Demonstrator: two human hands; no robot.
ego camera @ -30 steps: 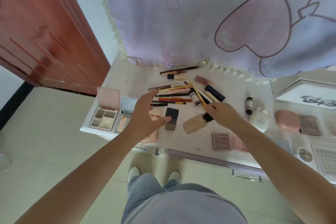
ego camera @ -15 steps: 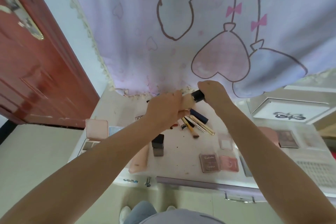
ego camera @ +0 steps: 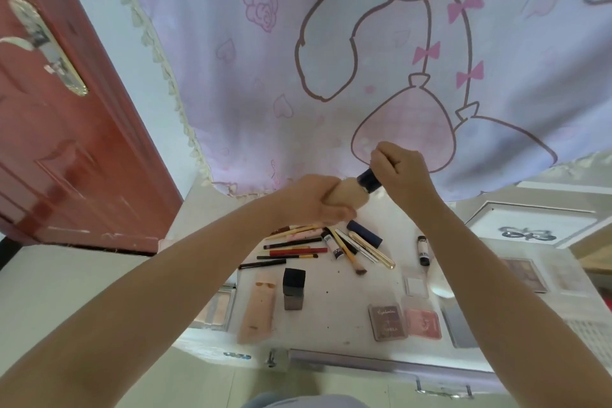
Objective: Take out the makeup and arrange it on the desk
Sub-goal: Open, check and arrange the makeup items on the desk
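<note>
Desk (ego camera: pixel 334 315) is pretty crowded, so open room first: there's a bare patch of white top in the middle, between the dark square bottle (ego camera: pixel 293 288) and the two small palettes (ego camera: pixel 405 321) near the front edge. Left edge has a pale palette (ego camera: pixel 217 308) sitting right by it, and a peach tube (ego camera: pixel 258 311) lies lengthwise just beside that, near the front rim. Back of the desk runs under the hanging pink cartoon curtain (ego camera: pixel 331 60), and the red door (ego camera: pixel 66 142) stands off to the left.

The foundation bottle (ego camera: pixel 349 194) is held up in the air above the pile of pencils and brushes (ego camera: pixel 318 247), not touching the desk. It's a beige, rounded bottle with a dark navy cap (ego camera: pixel 369 179).

Its long axis runs on a slant, base down-left, cap end up-right toward the curtain.

Left hand (ego camera: pixel 313 200) is wrapped around the beige body, fingers curled tight on it. Right hand (ego camera: pixel 400 172) has its fingers curled round the navy cap, gripping it from above
</note>
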